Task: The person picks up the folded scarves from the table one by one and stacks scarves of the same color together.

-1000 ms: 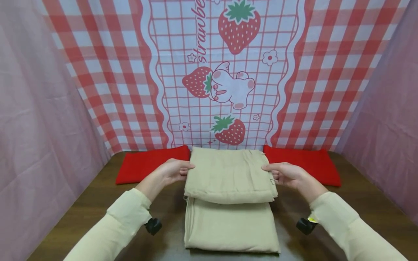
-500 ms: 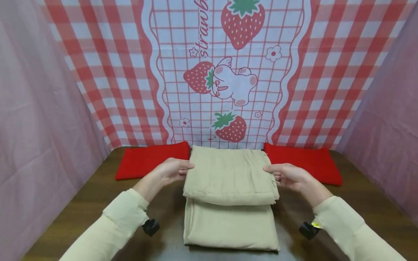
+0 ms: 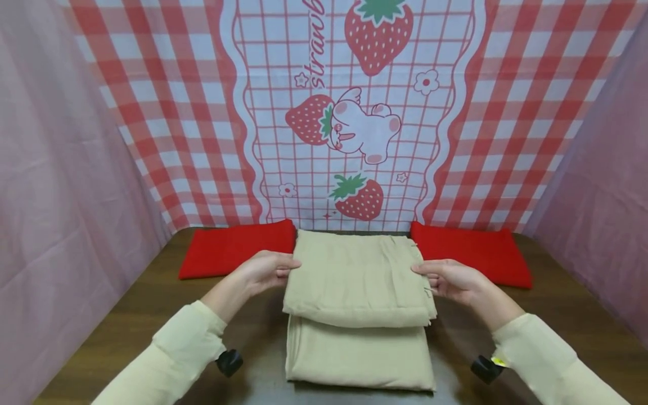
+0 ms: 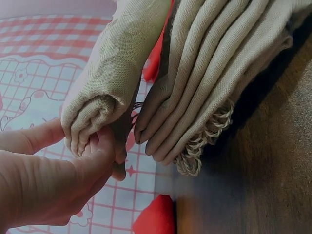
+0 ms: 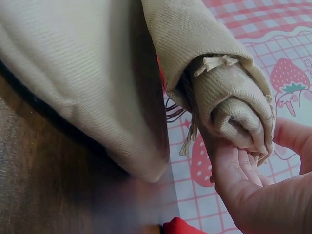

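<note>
A folded beige scarf (image 3: 354, 275) hangs level between both hands, its near edge overlapping a second folded beige scarf (image 3: 359, 354) on the table. My left hand (image 3: 265, 271) pinches the left end, thumb on top and fingers beneath. On the right end, my right hand (image 3: 458, 281) has the same grip. In the left wrist view, the held scarf's end (image 4: 92, 114) looks rolled, apart from the layered, fringed lower one (image 4: 204, 92). Loose tassels show beside the held roll (image 5: 234, 112) in the right wrist view.
Two red folded cloths (image 3: 233, 247) (image 3: 473, 253) lie at the back left and back right of the brown wooden table (image 3: 131, 332). Behind it hangs a checked strawberry-print cloth (image 3: 354, 129). Pink curtains (image 3: 66, 185) flank both sides.
Both hands and the held scarf have come slightly nearer, covering a bit more of the lower scarf. The head view has tilted a little. Both grips look the same.
</note>
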Available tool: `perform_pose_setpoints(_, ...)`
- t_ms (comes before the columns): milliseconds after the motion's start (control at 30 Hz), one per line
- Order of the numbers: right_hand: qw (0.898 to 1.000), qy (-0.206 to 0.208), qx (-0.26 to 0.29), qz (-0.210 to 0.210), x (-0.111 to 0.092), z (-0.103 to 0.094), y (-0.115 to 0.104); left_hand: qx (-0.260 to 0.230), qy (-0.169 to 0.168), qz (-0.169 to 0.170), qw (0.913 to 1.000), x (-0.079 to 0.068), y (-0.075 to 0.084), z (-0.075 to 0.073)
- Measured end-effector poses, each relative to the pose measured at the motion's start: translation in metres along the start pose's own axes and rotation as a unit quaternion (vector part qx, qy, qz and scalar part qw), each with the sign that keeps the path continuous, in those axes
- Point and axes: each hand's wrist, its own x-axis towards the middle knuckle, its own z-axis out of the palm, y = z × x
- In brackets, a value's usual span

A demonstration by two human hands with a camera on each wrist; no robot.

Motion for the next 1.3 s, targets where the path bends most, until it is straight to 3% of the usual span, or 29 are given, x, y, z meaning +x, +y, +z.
perform_pose_setpoints(633, 1.000, -0.022, -0.008, -0.018, -0.010, 0.001, -0.002, 0.001, 0.004, 0.001, 1.0000, -0.008, 0.000, 0.001)
perform_pose_setpoints(1000, 1.000, -0.015, -0.014, -0.016, -0.015, 0.003, -0.002, 0.010, 0.021, -0.002, 0.9997, -0.013, 0.000, 0.006)
perform_pose_setpoints(1300, 1.000, -0.010, -0.020, -0.011, -0.019, 0.001, 0.000, 0.016, 0.016, 0.002, 0.9997, -0.016, 0.000, 0.008)
